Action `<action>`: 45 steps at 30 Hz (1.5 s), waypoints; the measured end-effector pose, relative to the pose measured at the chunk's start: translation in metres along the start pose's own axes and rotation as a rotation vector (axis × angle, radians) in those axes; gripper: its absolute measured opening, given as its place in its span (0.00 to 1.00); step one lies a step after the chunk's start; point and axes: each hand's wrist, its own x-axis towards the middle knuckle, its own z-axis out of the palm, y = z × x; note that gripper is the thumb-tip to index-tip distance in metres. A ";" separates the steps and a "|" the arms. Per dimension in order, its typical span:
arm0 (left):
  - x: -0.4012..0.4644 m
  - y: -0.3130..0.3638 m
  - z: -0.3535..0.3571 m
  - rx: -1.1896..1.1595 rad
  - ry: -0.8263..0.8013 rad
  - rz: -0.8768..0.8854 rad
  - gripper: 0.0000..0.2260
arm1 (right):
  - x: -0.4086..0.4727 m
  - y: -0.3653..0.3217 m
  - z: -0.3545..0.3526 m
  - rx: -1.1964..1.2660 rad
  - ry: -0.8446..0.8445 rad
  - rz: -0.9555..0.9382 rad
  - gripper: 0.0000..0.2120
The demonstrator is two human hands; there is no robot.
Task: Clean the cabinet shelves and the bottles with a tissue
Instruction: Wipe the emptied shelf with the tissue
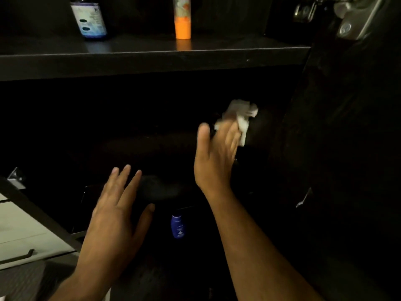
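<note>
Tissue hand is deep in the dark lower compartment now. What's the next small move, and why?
Probably sweep the tissue across that lower shelf toward the front: the right hand has it at its fingertips inside the dark compartment, while the left hand hovers open, holding nothing. The surface there is too dark to judge.

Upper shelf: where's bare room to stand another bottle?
On the upper shelf, between the dark labelled bottle and the orange-capped tube, and right of the tube towards the cabinet wall. The compartment below is too dark to judge.
</note>
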 end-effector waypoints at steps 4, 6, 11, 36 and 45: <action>0.004 -0.001 0.003 0.091 -0.088 -0.008 0.37 | -0.012 0.012 0.008 0.104 -0.058 0.129 0.43; 0.003 -0.003 0.009 0.167 -0.125 -0.022 0.39 | -0.008 0.004 0.002 0.142 -0.041 0.178 0.38; 0.000 -0.001 0.016 0.399 -0.203 0.018 0.37 | 0.005 -0.010 -0.025 0.072 0.381 -0.041 0.14; 0.002 0.003 0.022 0.503 -0.235 -0.042 0.38 | 0.045 -0.030 -0.040 0.146 0.520 -0.102 0.06; 0.003 0.002 0.022 0.497 -0.221 -0.029 0.38 | 0.036 -0.041 -0.036 -0.271 0.263 -0.286 0.25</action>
